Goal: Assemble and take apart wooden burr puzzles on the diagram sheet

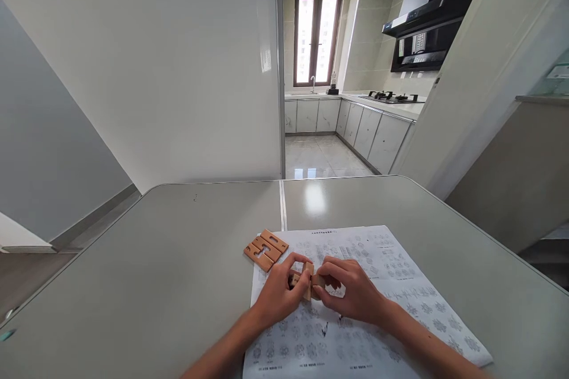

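My left hand (283, 288) is closed around a few small wooden puzzle pieces (308, 272), thumb and fingers pressing them together above the paper. From the right, my right hand (349, 287) pinches another wooden piece (317, 285) against that group. My fingers partly hide how the pieces fit together. Under both hands lies a printed instruction sheet (377, 249) covered in small diagrams. Flat wooden pieces with cut-out slots (265, 249) rest side by side at the sheet's upper left corner, just beyond my left hand.
The grey table (178, 284) has a pale seam (281, 204) across its middle. A small green object (8, 335) sits at the far left edge. Beyond the table are a white wall panel (213, 71) and a kitchen with a gas stove (393, 97).
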Demonstrator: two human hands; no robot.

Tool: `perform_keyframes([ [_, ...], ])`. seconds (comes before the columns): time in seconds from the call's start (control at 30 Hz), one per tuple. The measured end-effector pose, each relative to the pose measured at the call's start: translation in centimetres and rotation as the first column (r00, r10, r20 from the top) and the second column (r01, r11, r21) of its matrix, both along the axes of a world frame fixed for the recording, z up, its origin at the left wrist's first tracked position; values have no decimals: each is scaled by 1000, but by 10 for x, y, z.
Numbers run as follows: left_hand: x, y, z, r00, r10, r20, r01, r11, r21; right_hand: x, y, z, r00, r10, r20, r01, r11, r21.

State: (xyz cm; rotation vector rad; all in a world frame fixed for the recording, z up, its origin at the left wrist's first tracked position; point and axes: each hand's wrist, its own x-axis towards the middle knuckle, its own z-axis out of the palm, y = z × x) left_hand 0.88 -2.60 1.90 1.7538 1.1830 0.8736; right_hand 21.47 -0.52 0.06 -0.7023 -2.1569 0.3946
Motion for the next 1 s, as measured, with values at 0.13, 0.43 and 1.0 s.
perform_keyframes([
  [0.13,0,0,0,1000,27,-1,-27,1000,-5,-1,0,0,1000,-25,15,25,1000,13],
  [0.43,1,0,1,999,47,2,-47,999,-14,-3,-2,4,999,-43,28,41,998,38],
  [1.0,0,-2,3,997,75,19,-75,997,15,-4,-1,1,999,-47,-9,48,995,83],
])
